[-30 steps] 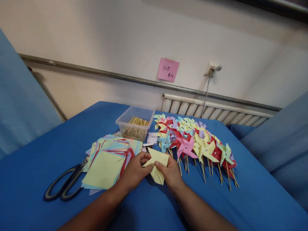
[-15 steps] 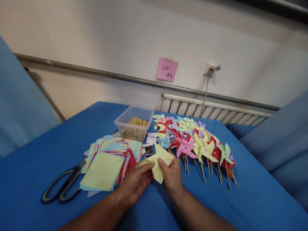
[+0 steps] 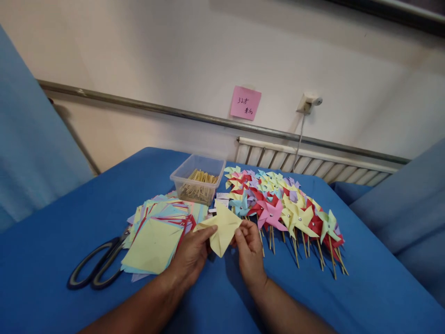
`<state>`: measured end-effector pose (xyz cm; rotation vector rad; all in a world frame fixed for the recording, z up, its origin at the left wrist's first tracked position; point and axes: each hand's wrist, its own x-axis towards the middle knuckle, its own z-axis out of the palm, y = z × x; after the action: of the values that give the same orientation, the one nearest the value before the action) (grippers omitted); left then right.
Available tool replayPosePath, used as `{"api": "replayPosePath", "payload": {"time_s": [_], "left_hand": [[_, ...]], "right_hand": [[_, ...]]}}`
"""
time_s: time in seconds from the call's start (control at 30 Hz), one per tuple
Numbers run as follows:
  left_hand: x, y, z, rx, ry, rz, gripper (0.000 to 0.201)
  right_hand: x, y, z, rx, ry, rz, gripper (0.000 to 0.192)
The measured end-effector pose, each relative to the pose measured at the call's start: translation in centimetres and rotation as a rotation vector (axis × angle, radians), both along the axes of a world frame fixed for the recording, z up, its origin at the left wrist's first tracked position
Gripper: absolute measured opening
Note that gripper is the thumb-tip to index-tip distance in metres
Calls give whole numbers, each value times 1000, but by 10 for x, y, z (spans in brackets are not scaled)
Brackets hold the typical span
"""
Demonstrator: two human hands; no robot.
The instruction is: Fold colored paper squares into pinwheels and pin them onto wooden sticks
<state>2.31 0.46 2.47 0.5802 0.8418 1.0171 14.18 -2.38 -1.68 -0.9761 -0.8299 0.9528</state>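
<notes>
You're holding a pale yellow paper square point(image 3: 223, 229) between both hands, just above the blue surface point(image 3: 62, 222) near its front-middle. Left hand point(image 3: 189, 256) has its fingers closed on the paper's left corner, thumb on top. Right hand point(image 3: 249, 250) pinches the right edge between thumb and fingertips.

Handling, as a judgement: it's thin craft paper, so near weightless, floppy, and easy to crease or tear. It looks cut or folded along the diagonals, and the loose points will flap. Take it at corners or by the edges, light pinch, both hands. Don't squeeze the middle or you'll crush the folds. Not slippery, but it can slide out of dry fingers if held by one point only.

Looks: matte pale yellow, diamond orientation toward you, one crease line running from the centre, lower point hanging down between your hands.

Around it:
- stack of cut paper squares point(image 3: 156, 227) just left of your left hand, mixed yellow, blue, red, purple
- scissors point(image 3: 95, 266) at the stack's left edge, toward the front-left of the surface
- clear tub of wooden sticks point(image 3: 198, 178) behind the stack
- finished pinwheels point(image 3: 281, 204) on sticks, right of centre, running toward the right edge
</notes>
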Motion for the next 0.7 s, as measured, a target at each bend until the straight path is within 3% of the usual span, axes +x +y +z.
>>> {"api": "replayPosePath", "payload": {"time_s": [0.13,0.33,0.53,0.7], "left_hand": [[-9,10,3,-2,2,53,27],[-11,10,5,-22,5,42,24],[-7,3,6,-4,24,5,27],[-3,0,5,38,71,-10,28]], "right_hand": [[0,-2,-4,74,-134,24,14],[-1,-9,-5,116,-379,198,23],[4,-7,0,91,-404,184,10],[5,-5,2,45,-411,150,13]]}}
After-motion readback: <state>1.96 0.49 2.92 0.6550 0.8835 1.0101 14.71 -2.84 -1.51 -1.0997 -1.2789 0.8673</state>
